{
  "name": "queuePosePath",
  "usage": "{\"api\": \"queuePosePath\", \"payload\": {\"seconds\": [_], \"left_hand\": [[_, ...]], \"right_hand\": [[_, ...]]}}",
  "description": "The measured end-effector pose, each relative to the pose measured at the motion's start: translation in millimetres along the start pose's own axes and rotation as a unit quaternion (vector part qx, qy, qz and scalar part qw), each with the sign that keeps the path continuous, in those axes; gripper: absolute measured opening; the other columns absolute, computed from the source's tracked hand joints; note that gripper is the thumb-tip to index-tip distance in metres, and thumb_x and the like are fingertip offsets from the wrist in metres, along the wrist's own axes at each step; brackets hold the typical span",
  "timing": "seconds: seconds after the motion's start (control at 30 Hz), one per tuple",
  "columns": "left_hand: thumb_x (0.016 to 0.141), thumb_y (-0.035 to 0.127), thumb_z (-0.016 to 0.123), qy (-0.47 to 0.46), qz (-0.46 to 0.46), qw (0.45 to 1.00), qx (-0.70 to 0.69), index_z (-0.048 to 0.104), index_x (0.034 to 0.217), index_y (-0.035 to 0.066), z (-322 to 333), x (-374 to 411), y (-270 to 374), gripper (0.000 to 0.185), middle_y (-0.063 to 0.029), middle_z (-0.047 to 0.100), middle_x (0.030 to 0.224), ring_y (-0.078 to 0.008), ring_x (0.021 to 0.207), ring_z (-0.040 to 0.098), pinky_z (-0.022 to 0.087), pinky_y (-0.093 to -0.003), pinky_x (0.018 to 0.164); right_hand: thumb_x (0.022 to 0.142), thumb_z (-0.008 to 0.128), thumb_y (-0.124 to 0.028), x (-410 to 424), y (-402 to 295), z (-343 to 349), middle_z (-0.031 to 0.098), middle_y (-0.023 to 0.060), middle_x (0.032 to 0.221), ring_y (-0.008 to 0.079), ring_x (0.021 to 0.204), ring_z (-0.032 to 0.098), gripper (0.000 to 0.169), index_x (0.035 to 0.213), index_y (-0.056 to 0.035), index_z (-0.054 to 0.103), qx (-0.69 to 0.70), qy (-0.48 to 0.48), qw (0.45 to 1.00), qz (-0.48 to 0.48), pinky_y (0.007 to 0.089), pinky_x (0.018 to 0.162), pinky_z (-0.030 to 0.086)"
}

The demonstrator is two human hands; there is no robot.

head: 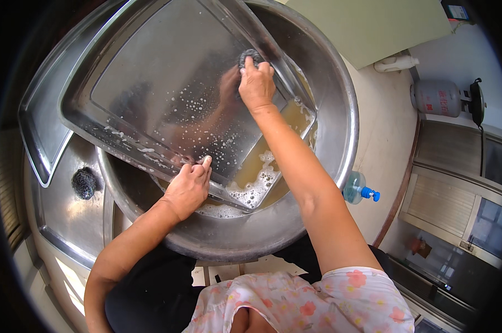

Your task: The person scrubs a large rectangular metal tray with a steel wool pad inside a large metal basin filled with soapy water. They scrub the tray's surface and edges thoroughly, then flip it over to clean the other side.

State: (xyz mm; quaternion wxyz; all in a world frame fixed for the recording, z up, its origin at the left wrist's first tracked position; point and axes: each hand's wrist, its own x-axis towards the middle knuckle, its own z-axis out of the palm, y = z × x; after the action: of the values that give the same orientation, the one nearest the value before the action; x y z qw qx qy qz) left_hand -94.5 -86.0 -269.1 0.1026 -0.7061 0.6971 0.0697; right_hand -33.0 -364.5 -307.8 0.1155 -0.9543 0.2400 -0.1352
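A large rectangular metal tray leans inside a big round metal basin, its lower end dipping into cloudy, foamy water. My left hand grips the tray's near rim, thumb side over the edge. Up on the tray's right side, my right hand presses a steel wool scourer against the metal. Drops and streaks of suds dot the tray's surface.
Another metal tray lies at the left, near a flat metal surface bearing a second scourer. Right of the basin stand a pump bottle, a white plastic bottle and a gas cylinder.
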Motion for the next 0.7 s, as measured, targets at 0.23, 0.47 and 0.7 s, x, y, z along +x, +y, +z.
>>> {"api": "queuePosePath", "payload": {"seconds": [0.23,0.47,0.7], "left_hand": [[0.088,0.021,0.048,0.002,0.001,1.0,0.002,0.055,0.13,-0.003,1,1,0,0.049,-0.0183,0.045,0.144,-0.0186,0.103,0.049,0.04,-0.0299,0.084],[0.087,0.021,0.049,0.011,0.005,1.0,-0.005,0.054,0.129,-0.007,-1,2,-1,0.051,-0.021,0.047,0.142,-0.0194,0.102,0.05,0.041,-0.0296,0.082],[0.078,0.019,0.067,0.136,0.017,0.926,-0.351,0.065,0.109,0.0,-17,-12,-27,0.036,-0.0156,0.062,0.12,-0.0254,0.099,0.056,0.046,-0.0359,0.085]], "right_hand": [[0.085,0.063,-0.019,-21,-3,0,0.052,0.0163,0.094,0.0369,0.095,0.053,0.026,0.108,-0.0076,0.059,0.032,-0.003,0.989,-0.147,0.0444,0.074,0.054],[0.081,0.067,-0.02,-15,-29,11,0.051,0.016,0.095,0.0347,0.096,0.051,0.04,0.119,-0.0101,0.059,0.035,0.012,0.981,-0.191,0.0411,0.076,0.052],[0.087,0.062,-0.02,-38,48,16,0.051,0.0199,0.104,0.0396,0.102,0.05,0.044,0.129,-0.0096,0.054,-0.038,0.047,0.998,0.018,0.0461,0.086,0.048]]}}
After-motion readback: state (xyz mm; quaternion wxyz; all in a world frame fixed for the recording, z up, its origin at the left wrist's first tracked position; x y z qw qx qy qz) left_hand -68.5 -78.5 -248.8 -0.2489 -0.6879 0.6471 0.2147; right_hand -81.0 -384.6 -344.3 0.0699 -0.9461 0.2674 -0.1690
